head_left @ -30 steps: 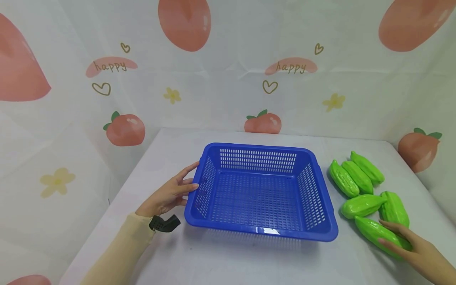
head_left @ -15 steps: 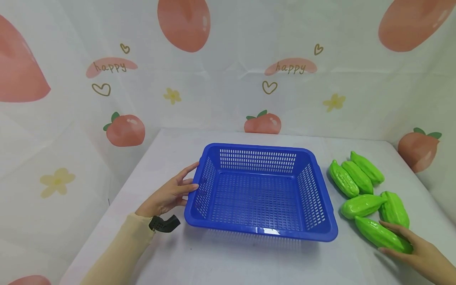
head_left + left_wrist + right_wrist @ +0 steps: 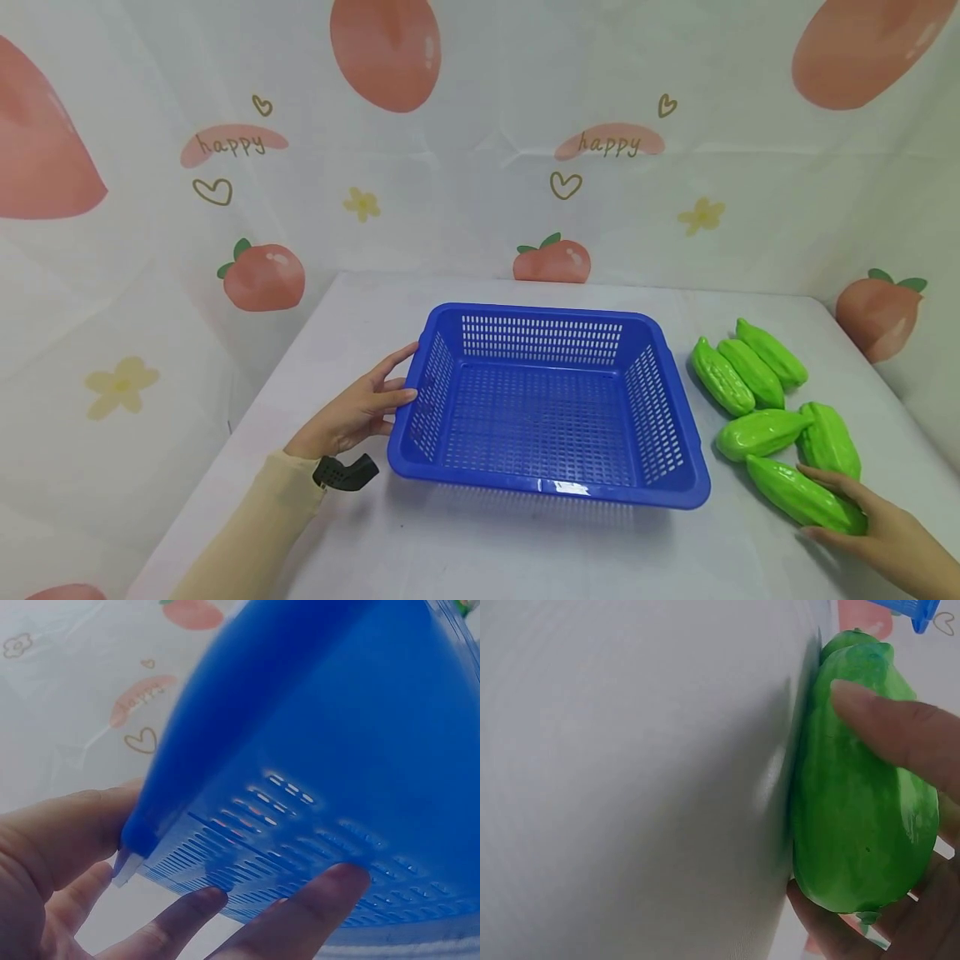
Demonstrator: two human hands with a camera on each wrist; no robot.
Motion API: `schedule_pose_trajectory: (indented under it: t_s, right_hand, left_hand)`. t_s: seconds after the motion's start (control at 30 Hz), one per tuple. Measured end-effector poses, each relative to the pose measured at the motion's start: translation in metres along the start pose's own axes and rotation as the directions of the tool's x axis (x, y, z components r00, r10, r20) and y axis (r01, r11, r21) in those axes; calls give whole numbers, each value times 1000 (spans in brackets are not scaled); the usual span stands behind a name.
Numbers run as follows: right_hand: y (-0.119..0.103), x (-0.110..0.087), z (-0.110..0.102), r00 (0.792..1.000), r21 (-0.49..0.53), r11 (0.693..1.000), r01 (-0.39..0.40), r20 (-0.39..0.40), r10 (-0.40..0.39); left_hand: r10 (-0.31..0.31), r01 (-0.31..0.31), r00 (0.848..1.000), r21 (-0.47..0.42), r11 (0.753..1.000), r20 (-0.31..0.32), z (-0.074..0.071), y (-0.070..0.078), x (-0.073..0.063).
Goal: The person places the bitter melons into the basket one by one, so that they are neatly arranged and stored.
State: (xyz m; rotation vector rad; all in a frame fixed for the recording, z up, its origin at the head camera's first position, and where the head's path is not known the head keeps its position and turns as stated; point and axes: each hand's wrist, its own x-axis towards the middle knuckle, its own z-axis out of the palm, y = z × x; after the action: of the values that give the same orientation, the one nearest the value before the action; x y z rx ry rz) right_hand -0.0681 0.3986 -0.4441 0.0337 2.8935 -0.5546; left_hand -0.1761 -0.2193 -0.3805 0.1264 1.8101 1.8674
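My left hand (image 3: 360,412) holds the left side of a blue plastic basket (image 3: 547,489), thumb on the rim and fingers against the slotted outer wall (image 3: 247,847) in the left wrist view. Nothing lies inside the basket. At the lower right, my right hand (image 3: 885,525) grips the nearest glossy ridged green gourd (image 3: 802,493). In the right wrist view, the thumb lies along one side of this gourd (image 3: 862,817), with fingers round its blunt end and other side. The gourd still lies on the table.
Several more green gourds lie right of the basket: a group of three (image 3: 752,372) farther back, one lying crosswise (image 3: 761,433) and one beside it (image 3: 828,442). A white fruit-printed cloth (image 3: 450,192) hangs behind the white table (image 3: 465,554).
My right thumb has moved from the top of the nearest gourd down to its near side, near the table. The left hand and basket stay in place.
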Motion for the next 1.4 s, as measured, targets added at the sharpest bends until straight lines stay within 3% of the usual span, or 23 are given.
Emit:
schedule_pose_trajectory:
  t_s: [0.4, 0.67, 0.77, 0.9, 1.1, 1.4]
  right_hand:
    - [8, 2, 0, 999, 8, 1000, 16, -42, -16]
    - [10, 0, -4, 991, 38, 999, 24, -133, -18]
    - [7, -1, -7, 979, 47, 998, 44, -200, -34]
    - [6, -3, -10, 946, 71, 993, 99, -315, -72]
    - [1, -3, -19, 906, 103, 987, 126, -416, -73]
    - [-19, 3, -36, 900, 178, 972, 150, -432, -60]
  left_hand:
    - [8, -8, 1000, -21, 1000, 16, 1, -2, 1]
    - [6, -6, 1000, -4, 1000, 8, 0, -2, 1]
    - [3, -3, 1000, 1, 1000, 4, 0, -2, 1]
    - [1, -1, 1000, -1, 1000, 5, 0, -2, 1]
    - [0, 0, 1000, -3, 1000, 3, 0, -2, 2]
    - [-2, 2, 1000, -6, 1000, 6, 0, -1, 2]
